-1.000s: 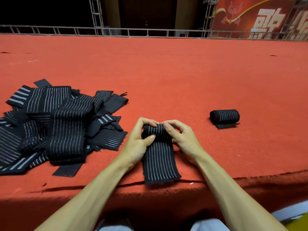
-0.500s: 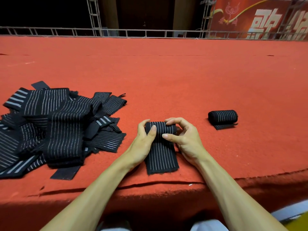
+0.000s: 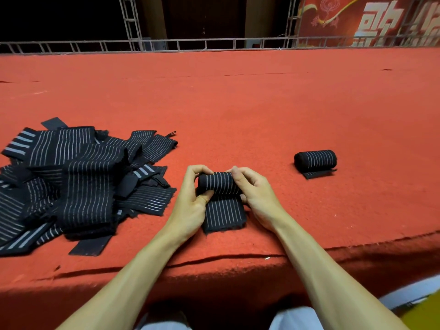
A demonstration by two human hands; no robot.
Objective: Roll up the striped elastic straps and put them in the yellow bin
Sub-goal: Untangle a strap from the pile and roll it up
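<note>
Sprawling at far left on the red carpet (image 3: 238,103): a loose pile of unrolled straps (image 3: 78,184), black with thin pale stripes, overlapping at all angles, a few plain black tabs poking from the heap's edges. Just right of the pile and apart from it, the left hand (image 3: 190,203) sits at the left end of the strap in work (image 3: 217,184). Its fingers are curled over the top of the roll and the thumb is pressed to the near face, so the roll end is pinched between them. The strap itself lies centre, near the platform's front edge. Its far portion is wound into a tight cylinder lying crosswise. Its near portion is a short flat tail on the carpet, pointing toward the person. The right hand (image 3: 258,198) mirrors this at the roll's right end, fingers curled close together over the top, thumb tip showing under the near side, pinching the roll. Both forearms are bare, reaching in from below. Well to the right, a finished rolled strap (image 3: 315,159) rests alone on the carpet, its loose end flat beneath the near side. Bottom right corner: a sliver of yellow (image 3: 428,317) below the platform edge, too little showing to tell what it is. Across the back runs a metal truss railing (image 3: 190,42), with a red banner (image 3: 371,20) at top right.
</note>
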